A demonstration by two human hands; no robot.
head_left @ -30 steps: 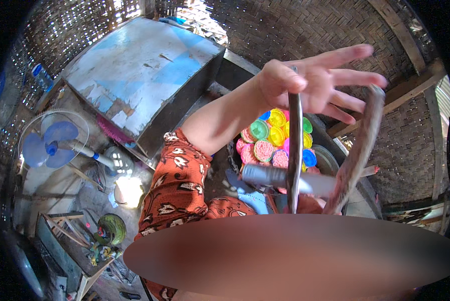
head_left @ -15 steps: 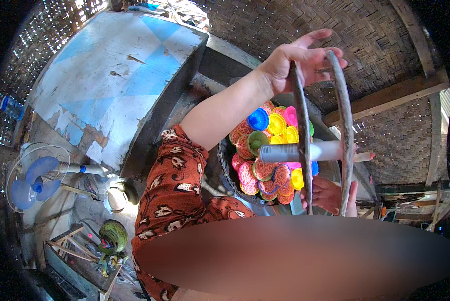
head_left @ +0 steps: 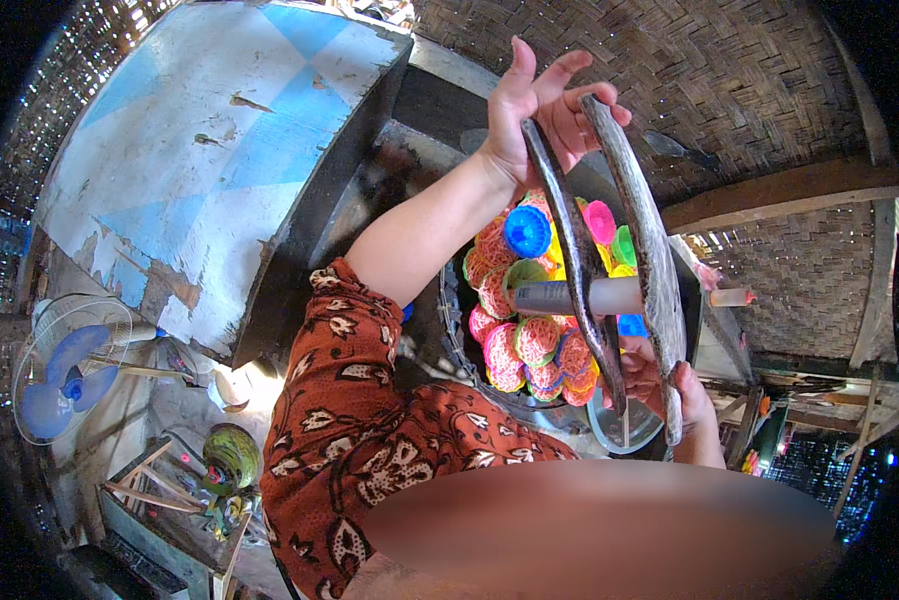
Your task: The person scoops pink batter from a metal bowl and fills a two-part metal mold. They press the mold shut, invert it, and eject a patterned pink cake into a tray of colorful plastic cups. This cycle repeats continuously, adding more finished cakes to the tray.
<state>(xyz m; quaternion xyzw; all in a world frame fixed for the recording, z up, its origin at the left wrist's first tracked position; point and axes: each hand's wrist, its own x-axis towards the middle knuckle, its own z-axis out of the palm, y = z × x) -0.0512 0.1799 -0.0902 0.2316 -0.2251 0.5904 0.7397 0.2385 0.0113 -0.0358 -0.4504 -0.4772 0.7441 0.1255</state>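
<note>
Between my two hands is a press made of two dark wooden bars [head_left: 645,235] across a grey tube [head_left: 614,296]. My left hand [head_left: 549,108] is at the far ends of the bars, with some fingers raised and others curled over one bar's tip. My right hand [head_left: 659,385] grips the near ends, its thumb along one bar. Beneath the press, a dark round vessel holds pink, orange and green stringy noodle cakes [head_left: 536,340]. Among them are bright plastic cups, including a blue cup [head_left: 526,232] and a pink cup [head_left: 598,221]. The tube and bars partly cover the pile.
A clear bowl [head_left: 634,440] sits beneath my right hand. To the left stands a peeling white-and-blue board [head_left: 209,150]. A blue fan [head_left: 66,378], a green rounded object [head_left: 231,458] and a wooden frame [head_left: 149,475] occupy the lower left. Woven walls [head_left: 769,90] enclose the far side.
The press and my left hand have shifted left in the picture, and the bars lean more. My left fingers are more spread. More of the clear bowl now shows near my right hand.
</note>
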